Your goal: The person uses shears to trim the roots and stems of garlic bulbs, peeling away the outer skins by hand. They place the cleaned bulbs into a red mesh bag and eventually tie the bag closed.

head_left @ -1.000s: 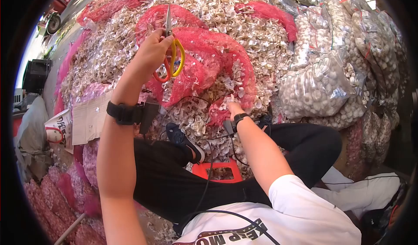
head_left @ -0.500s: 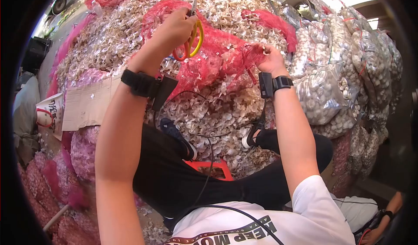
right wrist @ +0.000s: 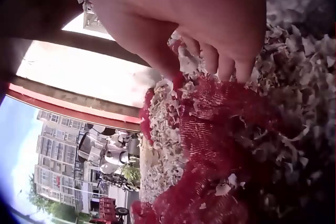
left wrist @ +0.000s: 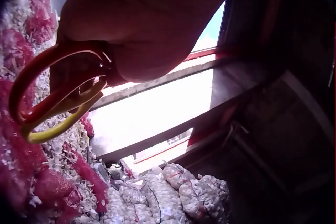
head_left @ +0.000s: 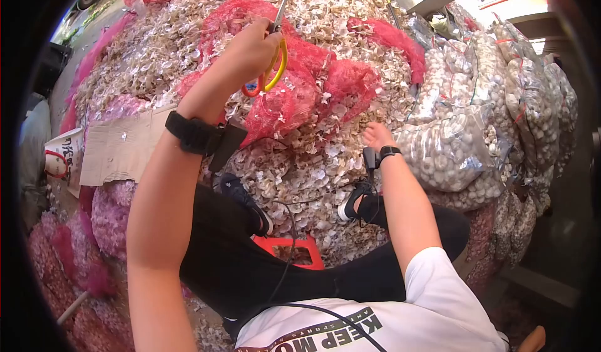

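Observation:
In the head view, my left hand grips a pair of scissors near the pivot. The blades point up and away, while the red and yellow handle loops hang beneath the hand. Those loops also show at the left of the left wrist view. A red mesh bag lies crumpled over a heap of dry garlic skins. Just below the bag's right end, my right hand is low over the skins. Its fingers hang loosely bent in the right wrist view, thumb apart, with skins and mesh behind them.
Clear plastic bags of garlic are piled along the right. More red mesh lies at the back. A cardboard sheet is at the left, above pink mesh sacks. A red stool shows between the legs.
My right hand went from low by the mesh, up and right pulling a bunch of it, then let go and dropped back. My left hand shifted slightly right, keeping the scissors.

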Tool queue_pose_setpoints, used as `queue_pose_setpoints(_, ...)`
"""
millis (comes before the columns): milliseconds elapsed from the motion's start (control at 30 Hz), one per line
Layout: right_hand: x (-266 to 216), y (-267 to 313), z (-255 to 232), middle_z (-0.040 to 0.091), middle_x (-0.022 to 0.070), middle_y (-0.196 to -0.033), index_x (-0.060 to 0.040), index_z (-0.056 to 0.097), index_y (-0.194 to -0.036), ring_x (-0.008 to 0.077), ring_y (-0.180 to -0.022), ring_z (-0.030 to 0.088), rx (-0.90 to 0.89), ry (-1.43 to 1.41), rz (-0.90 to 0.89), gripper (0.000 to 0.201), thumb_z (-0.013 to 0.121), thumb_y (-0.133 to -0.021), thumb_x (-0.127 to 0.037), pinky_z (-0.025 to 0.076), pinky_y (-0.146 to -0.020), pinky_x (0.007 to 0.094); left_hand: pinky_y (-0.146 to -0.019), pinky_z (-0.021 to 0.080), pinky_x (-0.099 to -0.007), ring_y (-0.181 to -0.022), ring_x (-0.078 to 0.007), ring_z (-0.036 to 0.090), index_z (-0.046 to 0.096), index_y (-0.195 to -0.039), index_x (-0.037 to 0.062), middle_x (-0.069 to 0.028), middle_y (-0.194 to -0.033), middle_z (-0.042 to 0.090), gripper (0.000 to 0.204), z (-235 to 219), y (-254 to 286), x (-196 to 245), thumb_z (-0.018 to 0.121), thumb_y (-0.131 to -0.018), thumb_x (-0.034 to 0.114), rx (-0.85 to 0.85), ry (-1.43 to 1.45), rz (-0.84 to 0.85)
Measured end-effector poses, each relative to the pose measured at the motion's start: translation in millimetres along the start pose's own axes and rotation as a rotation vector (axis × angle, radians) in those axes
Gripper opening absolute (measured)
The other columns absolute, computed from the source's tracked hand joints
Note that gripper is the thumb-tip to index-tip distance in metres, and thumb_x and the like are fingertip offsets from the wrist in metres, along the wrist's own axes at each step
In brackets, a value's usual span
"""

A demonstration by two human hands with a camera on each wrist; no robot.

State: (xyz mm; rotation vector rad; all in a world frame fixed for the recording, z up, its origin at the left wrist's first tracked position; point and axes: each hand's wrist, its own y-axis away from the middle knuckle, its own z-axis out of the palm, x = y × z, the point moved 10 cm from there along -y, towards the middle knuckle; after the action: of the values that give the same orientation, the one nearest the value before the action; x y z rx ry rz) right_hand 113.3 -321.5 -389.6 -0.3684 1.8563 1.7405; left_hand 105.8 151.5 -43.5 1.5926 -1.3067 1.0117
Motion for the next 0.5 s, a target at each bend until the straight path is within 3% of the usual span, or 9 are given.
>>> queue_pose_setpoints(67, 31.2, 14.0, 24.2, 0.038, 0.0189, -0.148, -0.0033, 0.041, -0.139, 0.0320, -0.137, 0.036, 0.036, -0.048, 0.026, 0.056, 0.064, -0.090, -0.021, 0.037, -0.107, 0.0455, -0.057, 0.046, -0.0371, -0.062, -0.0223, 0.061, 0.055, -0.102, -0.0032, -0.0131, -0.072, 0.061, 0.027, 0.0, -1.3, -4.3, 0.051, -0.096, 0.022, -0.004, -0.039, 0.004)
queue_pose_setpoints(100, 31.5, 21.8, 41.4, 0.017, 0.0158, -0.159, -0.0060, 0.028, -0.149, 0.0289, -0.138, 0.035, -0.049, 0.095, -0.027, 0.074, 0.067, -0.089, -0.027, 0.035, -0.109, 0.0449, -0.057, 0.045, -0.0372, -0.062, -0.0219, 0.060, 0.055, -0.102, -0.0031, -0.0129, -0.071, 0.060, 0.027, 1.3, -1.3, -4.9, 0.051, -0.096, 0.022, -0.006, -0.079, 0.008)
queue_pose_setpoints(133, 33.2, 21.1, 54.5, 0.024, 0.0144, -0.156, -0.0070, 0.033, -0.146, 0.0281, -0.137, 0.035, -0.056, 0.049, -0.036, 0.070, 0.067, -0.090, -0.028, 0.035, -0.109, 0.0445, -0.073, 0.050, -0.0333, -0.079, -0.0179, 0.063, 0.051, -0.105, -0.0002, -0.0084, -0.087, 0.061, 0.024, 5.7, 3.4, -2.0, 0.047, -0.101, 0.024, -0.096, -0.155, -0.076)
queue_pose_setpoints(233, 47.8, -40.3, 69.0, 0.048, 0.0099, -0.138, -0.0082, 0.044, -0.135, 0.0267, -0.129, 0.042, -0.041, -0.106, -0.058, 0.056, 0.066, -0.090, -0.032, 0.038, -0.104, 0.0438, -0.075, 0.051, -0.0335, -0.081, -0.0171, 0.062, 0.051, -0.105, -0.0003, -0.0091, -0.087, 0.061, 0.024, 9.9, 6.7, -6.4, 0.047, -0.101, 0.023, -0.092, -0.178, -0.097)
queue_pose_setpoints(267, 44.4, -38.8, 68.2, 0.059, 0.0087, -0.115, -0.0066, 0.052, -0.123, 0.0255, -0.110, 0.055, 0.129, -0.044, -0.033, 0.039, 0.061, -0.092, -0.029, 0.045, -0.093, 0.0420, -0.077, 0.051, -0.0340, -0.083, -0.0167, 0.061, 0.051, -0.105, -0.0006, -0.0097, -0.089, 0.061, 0.024, 13.0, 7.5, -8.1, 0.046, -0.101, 0.023, -0.115, -0.173, -0.117)
queue_pose_setpoints(300, 37.6, -67.3, 73.7, 0.059, 0.0087, -0.115, -0.0066, 0.052, -0.123, 0.0255, -0.110, 0.055, 0.117, -0.062, -0.042, 0.039, 0.061, -0.092, -0.029, 0.045, -0.093, 0.0420, -0.077, 0.051, -0.0340, -0.083, -0.0167, 0.061, 0.051, -0.105, -0.0006, -0.0097, -0.089, 0.061, 0.024, 14.2, 1.6, -4.2, 0.046, -0.101, 0.023, -0.113, -0.190, -0.101)
queue_pose_setpoints(367, 39.9, -102.1, 71.8, 0.063, 0.0094, -0.105, -0.0059, 0.056, -0.116, 0.0257, -0.097, 0.061, 0.053, -0.383, -0.097, 0.029, 0.052, -0.094, -0.024, 0.048, -0.088, 0.0408, -0.076, 0.050, -0.0338, -0.082, -0.0164, 0.060, 0.051, -0.105, -0.0003, -0.0094, -0.089, 0.062, 0.024, 20.9, 4.6, -8.5, 0.046, -0.102, 0.023, -0.128, -0.138, -0.124)
queue_pose_setpoints(433, 16.5, -42.2, 92.6, 0.065, 0.0108, -0.101, -0.0060, 0.059, -0.112, 0.0274, -0.096, 0.063, 0.020, -0.352, -0.071, 0.027, 0.044, -0.094, -0.020, 0.049, -0.089, 0.0428, -0.074, 0.049, -0.0330, -0.080, -0.0160, 0.059, 0.051, -0.104, 0.0002, -0.0092, -0.088, 0.062, 0.023, 22.1, 3.7, -3.7, 0.046, -0.102, 0.023, -0.132, -0.190, -0.106)
queue_pose_setpoints(500, -21.6, 28.7, 144.3, 0.065, 0.0135, -0.105, -0.0021, 0.058, -0.108, 0.0290, -0.097, 0.064, -0.317, -0.686, -0.195, 0.025, 0.043, -0.094, -0.016, 0.051, -0.087, 0.0471, -0.072, 0.048, -0.0324, -0.078, -0.0151, 0.057, 0.052, -0.104, 0.0010, -0.0077, -0.085, 0.061, 0.023, 22.5, -0.6, -3.7, 0.046, -0.102, 0.023, -0.128, -0.176, -0.129)
